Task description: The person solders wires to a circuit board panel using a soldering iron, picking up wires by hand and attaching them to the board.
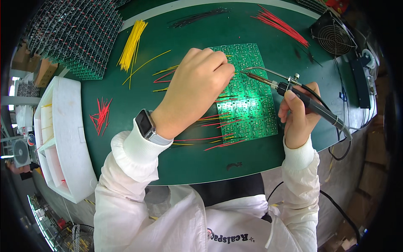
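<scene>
A green circuit board panel (262,110) lies on the table, divided into many small identical boards. Red wires (212,124) and yellow wires stick out from its left side. My right hand (300,111) grips a soldering iron (308,101) with a thin metal feed tube (268,71) fixed along it; the iron's tip points at the panel's upper middle. Over the panel's upper left, my left hand (199,80) is closed, fingers pinched near the iron's tip. A yellow wire end shows just beyond the fingertips. The rest of what it pinches is hidden beneath the hand.
Yellow wires (133,46), black wires (199,17) and long red wires (283,27) lie at the far side. Short red wires (100,116) are at left, beside a white foam box (69,138). Stacked boards (75,35) stand far left; a fan (333,38) stands far right.
</scene>
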The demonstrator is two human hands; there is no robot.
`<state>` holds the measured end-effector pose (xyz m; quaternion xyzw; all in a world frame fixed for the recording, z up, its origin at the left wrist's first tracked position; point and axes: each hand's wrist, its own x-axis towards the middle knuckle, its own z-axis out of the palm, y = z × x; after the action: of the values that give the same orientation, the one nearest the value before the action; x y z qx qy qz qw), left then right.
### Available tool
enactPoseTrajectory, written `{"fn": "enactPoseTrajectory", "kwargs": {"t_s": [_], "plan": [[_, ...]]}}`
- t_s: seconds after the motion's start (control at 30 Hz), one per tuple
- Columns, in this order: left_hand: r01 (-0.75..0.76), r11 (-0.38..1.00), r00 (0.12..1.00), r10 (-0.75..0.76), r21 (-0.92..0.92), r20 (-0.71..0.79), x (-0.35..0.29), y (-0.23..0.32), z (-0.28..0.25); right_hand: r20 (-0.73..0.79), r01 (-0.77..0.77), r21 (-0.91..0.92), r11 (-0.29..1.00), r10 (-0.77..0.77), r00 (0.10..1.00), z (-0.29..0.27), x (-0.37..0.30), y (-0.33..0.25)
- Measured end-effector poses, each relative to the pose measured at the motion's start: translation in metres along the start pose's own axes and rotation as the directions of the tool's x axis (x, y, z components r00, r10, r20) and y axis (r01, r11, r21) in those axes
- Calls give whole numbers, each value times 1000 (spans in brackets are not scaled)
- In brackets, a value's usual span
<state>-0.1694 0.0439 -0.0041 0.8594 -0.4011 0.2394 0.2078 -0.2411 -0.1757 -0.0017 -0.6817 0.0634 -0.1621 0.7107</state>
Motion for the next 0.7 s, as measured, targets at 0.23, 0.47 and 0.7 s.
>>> {"fn": "enactPoseTrajectory", "kwargs": {"t_s": [0.23,0.47,0.7], "plan": [[7,999,999,-10,-50,-47,1,1,1,-8,3,-48,999,-3,1000,3,-1,0],[19,999,1000,-21,-43,-24,2,1,0,11,-22,-11,1000,23,1000,1,1,0],[50,998,999,-50,-47,8,4,3,-2,9,-16,-9,1000,16,1000,2,1,0]]}}
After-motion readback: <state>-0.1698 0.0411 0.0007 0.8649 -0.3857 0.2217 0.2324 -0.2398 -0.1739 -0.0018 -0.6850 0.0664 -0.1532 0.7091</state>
